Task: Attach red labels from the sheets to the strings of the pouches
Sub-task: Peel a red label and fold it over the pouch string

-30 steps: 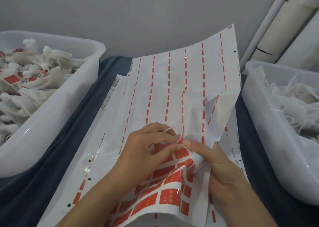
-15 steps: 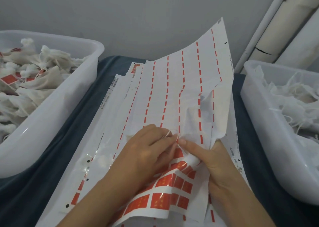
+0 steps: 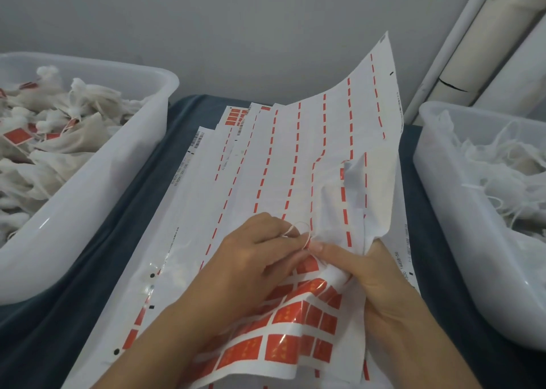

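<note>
A thin white string [image 3: 298,231] is pinched between the thumb and fingertips of the left hand [image 3: 254,258], where it arches up in a small loop just above the knuckles. The grip of the right hand [image 3: 366,273] is closed on the label sheet [image 3: 295,164], with the forefinger laid along its top and pointing at the string, and the thumb hidden under the crumpled paper. The two fingertips nearly touch at the string, right over a row of red labels [image 3: 295,314].

The sheet is glossy white backing paper, bent upward at its far end and creased near the hands. Its upper part is stripped, with only narrow dashed red strips left in columns; the nearer part carries shiny red rectangular labels in a grid. More sheets [image 3: 189,181] lie flat beneath it on a dark blue cloth [image 3: 141,211].

A translucent white plastic tub [image 3: 103,181] on the left is filled with soft, wrinkled white pouches [image 3: 59,146], some bearing red labels. A like tub [image 3: 461,240] on the right holds white pouches with loose strings [image 3: 502,170].
</note>
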A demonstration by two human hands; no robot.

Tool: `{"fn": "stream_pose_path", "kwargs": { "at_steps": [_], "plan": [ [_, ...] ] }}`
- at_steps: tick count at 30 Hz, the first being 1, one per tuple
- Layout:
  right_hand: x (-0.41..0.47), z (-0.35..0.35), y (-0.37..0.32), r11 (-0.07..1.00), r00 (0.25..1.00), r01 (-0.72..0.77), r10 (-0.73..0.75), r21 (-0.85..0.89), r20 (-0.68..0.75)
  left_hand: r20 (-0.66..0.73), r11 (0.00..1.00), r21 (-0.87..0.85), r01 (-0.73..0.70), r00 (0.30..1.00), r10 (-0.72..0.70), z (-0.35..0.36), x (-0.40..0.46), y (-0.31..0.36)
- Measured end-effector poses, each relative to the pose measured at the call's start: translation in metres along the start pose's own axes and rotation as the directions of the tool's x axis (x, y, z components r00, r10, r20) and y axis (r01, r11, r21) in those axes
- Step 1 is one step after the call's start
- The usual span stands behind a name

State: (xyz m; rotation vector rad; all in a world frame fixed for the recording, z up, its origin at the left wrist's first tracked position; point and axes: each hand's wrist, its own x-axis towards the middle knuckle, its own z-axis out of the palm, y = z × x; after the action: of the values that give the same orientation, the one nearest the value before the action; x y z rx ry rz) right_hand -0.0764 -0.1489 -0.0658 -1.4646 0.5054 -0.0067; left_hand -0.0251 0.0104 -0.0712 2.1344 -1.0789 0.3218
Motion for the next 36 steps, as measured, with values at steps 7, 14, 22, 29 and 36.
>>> {"fn": "stream_pose_path", "kwargs": {
  "at_steps": [7, 14, 22, 29, 36],
  "plan": [
    [-0.001, 0.002, -0.002, 1.0, 1.0, -0.006, 0.007, -0.028, 0.002, -0.034, 0.999, 0.03, -0.029, 0.999, 0.03, 0.003, 0.0, -0.002],
    [-0.005, -0.001, -0.006, 0.988, 0.994, -0.005, -0.012, 0.157, 0.109, -0.011, 0.906, -0.301, 0.297, 0.949, -0.315, -0.001, 0.005, 0.007],
    [0.002, 0.001, 0.002, 0.996, 0.999, 0.009, -0.013, 0.092, 0.049, 0.063, 0.87, -0.297, 0.395, 0.917, -0.395, 0.004, 0.006, 0.004],
    [0.001, 0.003, 0.007, 0.996, 0.999, -0.032, 0.035, 0.081, -0.036, 0.039, 0.897, -0.242, 0.37, 0.928, -0.371, 0.007, 0.003, 0.005],
    [-0.002, 0.004, 0.002, 0.983, 1.0, -0.022, 0.02, 0.18, 0.014, -0.014, 0.885, -0.315, 0.342, 0.931, -0.365, 0.003, 0.004, 0.009]
  ]
}}
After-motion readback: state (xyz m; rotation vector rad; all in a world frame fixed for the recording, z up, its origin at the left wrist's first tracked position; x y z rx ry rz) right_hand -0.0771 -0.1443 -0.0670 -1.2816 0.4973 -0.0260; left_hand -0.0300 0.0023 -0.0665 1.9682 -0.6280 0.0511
